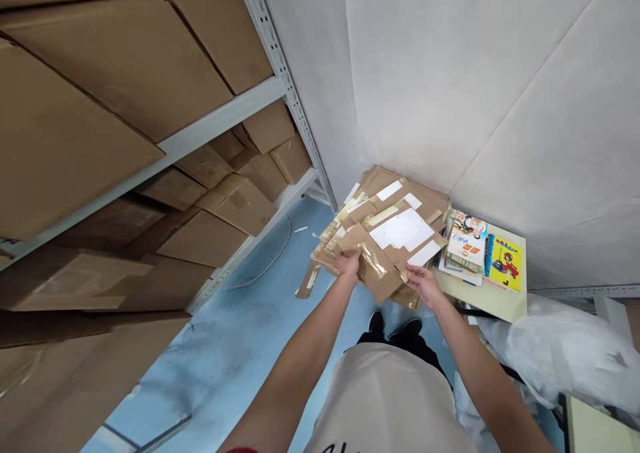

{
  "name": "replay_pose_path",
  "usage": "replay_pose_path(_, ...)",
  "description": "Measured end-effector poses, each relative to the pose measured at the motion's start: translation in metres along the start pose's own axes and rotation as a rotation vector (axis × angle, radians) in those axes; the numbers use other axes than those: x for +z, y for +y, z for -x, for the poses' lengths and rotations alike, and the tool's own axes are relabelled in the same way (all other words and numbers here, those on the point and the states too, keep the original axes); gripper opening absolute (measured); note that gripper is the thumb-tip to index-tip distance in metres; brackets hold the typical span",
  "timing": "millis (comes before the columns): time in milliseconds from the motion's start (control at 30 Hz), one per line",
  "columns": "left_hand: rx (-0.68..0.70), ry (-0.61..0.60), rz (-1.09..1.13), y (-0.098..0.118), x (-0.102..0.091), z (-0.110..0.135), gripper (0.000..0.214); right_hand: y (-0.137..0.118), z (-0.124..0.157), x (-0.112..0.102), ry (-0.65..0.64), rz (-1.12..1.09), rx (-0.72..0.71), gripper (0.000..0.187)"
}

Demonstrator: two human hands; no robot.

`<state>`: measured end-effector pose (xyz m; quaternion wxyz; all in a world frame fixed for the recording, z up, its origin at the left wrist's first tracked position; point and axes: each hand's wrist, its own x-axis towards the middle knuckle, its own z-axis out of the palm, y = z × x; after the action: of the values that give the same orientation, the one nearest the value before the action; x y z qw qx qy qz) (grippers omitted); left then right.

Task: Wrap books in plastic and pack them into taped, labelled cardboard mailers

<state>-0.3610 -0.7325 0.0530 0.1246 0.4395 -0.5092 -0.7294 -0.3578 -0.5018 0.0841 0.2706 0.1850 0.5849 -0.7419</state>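
A pile of flattened cardboard boxes (425, 196) rises against the white wall, with packing tape and white labels on many pieces. At its near side lies a flattened cardboard piece (387, 281) with a shiny strip of tape. My left hand (349, 264) grips this piece at its left edge, the fingers partly hidden against the cardboard. On the other side, my right hand (423, 282) pinches the cardboard near its right corner, thumb on top. A large white paper label (403, 230) lies just beyond my hands.
Metal shelving (225, 116) packed with cardboard boxes (240, 203) stands on the left. To the right, a small pale table (517, 300) bears stacked books (467, 240) and a yellow book (507, 263). Clear plastic wrapping (570, 346) bulges beyond it. A cable (285, 246) crosses the blue floor (240, 340).
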Motion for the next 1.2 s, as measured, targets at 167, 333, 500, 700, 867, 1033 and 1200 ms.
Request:
replay_pose_path(167, -0.003, -0.043, 0.111, 0.016, -0.017, 0.021, 0.038, 0.006, 0.034, -0.026, -0.099, 0.311, -0.089, 0.061)
replay_pose_path(333, 0.162, -0.277, 0.151, 0.072, -0.054, 0.032, 0.054, -0.024, 0.072, -0.075, 0.262, 0.462, -0.469, 0.059)
replay_pose_path(500, 0.219, -0.555, -0.101, 0.113, -0.031, 0.057, 0.049, -0.045, 0.128, -0.125, 0.445, 0.423, -0.703, 0.07)
replay_pose_path(700, 0.128, -0.99, -0.378, 0.067, 0.079, 0.154, 0.048, -0.02, 0.221, -0.197, 0.543, 0.227, -0.735, 0.056)
replay_pose_path(867, 0.085, -1.323, -0.559, -0.011, 0.162, 0.263, 0.045, 0.027, 0.329, -0.293, 0.808, 0.058, -0.655, 0.032)
replay_pose_path(1033, 0.074, -1.517, -0.629, -0.094, 0.224, 0.383, 0.043, 0.094, 0.434, -0.354, 1.098, -0.103, -0.597, 0.036)
replay_pose_path(1200, 0.23, -1.68, -0.705, -0.175, 0.263, 0.494, 0.038, 0.153, 0.497, -0.373, 1.472, -0.218, -0.609, 0.032)
